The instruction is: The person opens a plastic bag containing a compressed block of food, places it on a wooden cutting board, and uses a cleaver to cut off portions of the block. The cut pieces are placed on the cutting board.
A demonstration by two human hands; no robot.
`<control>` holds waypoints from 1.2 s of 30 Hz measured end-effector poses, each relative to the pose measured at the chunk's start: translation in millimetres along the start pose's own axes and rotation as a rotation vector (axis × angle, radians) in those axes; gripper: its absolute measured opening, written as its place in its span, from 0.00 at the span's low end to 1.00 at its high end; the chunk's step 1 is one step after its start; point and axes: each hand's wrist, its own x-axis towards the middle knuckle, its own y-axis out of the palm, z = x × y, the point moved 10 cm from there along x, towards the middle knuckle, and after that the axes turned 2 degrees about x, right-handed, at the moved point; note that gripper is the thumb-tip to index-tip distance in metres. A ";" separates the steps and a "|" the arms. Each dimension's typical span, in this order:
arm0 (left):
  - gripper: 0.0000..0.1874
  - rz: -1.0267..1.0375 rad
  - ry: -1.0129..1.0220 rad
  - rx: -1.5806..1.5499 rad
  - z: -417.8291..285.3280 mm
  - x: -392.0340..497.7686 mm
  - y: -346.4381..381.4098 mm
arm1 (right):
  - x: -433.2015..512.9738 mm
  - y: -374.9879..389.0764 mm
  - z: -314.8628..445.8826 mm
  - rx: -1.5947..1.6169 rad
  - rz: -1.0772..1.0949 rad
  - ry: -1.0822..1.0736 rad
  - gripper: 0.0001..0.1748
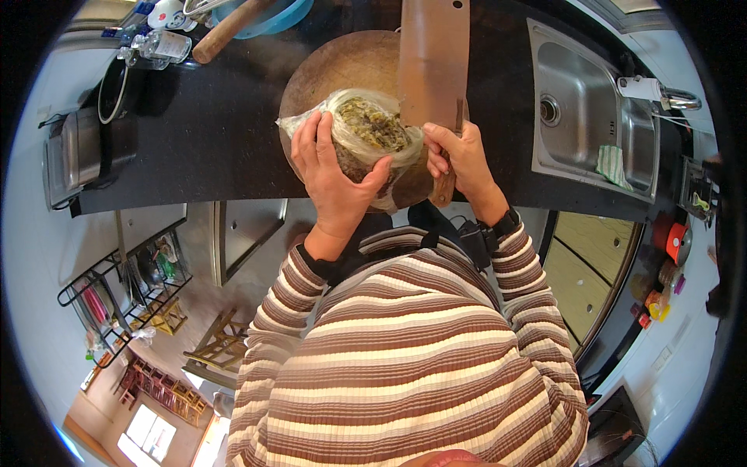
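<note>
A thin clear plastic bag (344, 100), its mouth spread wide, stands on a round wooden chopping board (327, 64). Chopped greenish-brown leafy food (373, 125) fills it. My left hand (332, 160) grips the bag's near left side, thumb and fingers spread around it. In my right hand (458, 154) is the wooden handle of a broad cleaver (435, 64). Its blade points away from me over the board's right part, with the lower blade corner close to the bag's rim. My right thumb and index finger are at the bag's right edge; whether they pinch the plastic is unclear.
A steel double sink (575, 105) with a tap (659, 90) is set into the dark counter (233, 140) on the right; a striped cloth (611, 166) lies there. Back left are a wooden rolling pin (230, 32), a blue basin (283, 20) and clear bottles (166, 46).
</note>
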 end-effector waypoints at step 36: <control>0.49 0.084 0.062 -0.109 6.2 9.9 -4.1 | -64.3 77.4 98.8 -0.691 -0.045 -0.601 0.07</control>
